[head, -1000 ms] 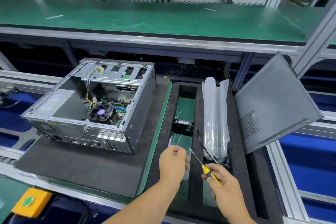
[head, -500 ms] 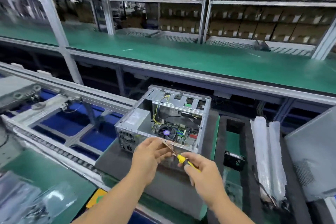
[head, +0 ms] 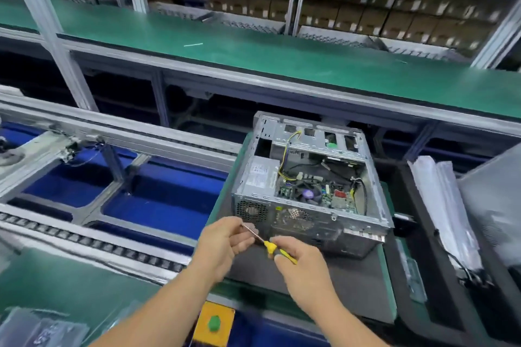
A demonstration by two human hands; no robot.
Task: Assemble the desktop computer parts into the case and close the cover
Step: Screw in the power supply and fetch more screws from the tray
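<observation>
Head view: green worktop [head: 310, 56] runs across the far side, shelves of cartons behind it. Open case [head: 310, 186] lies on a dark foam pad [head: 310, 273] at centre right, board, fan and cables exposed. Cover [head: 490, 205] leans at the far right edge, off the case. Beside it a bagged part [head: 442, 205] lies in the foam tray. Yellow box with green button [head: 214, 324] sits at the near edge.

Hands close together, just in front of the case's rear panel. Right hand [head: 301, 265] grips the yellow handle of the screwdriver [head: 270, 246]. Left hand [head: 222, 242] pinches at the tip of the shaft; cannot tell whether a screw is between the fingertips, too small and blurred.

Risk: if a screw is being seated on the tip, it could drop during the carry to the case and fall onto the board or roll under the pad. Cause would be a weak hold on the tip or a jolt.

Change from half a second ago: view has swung right and down, so the case sits further right and larger. Hands hold the same pairing on the screwdriver. A second ago they were over the foam tray, right of the case.
</observation>
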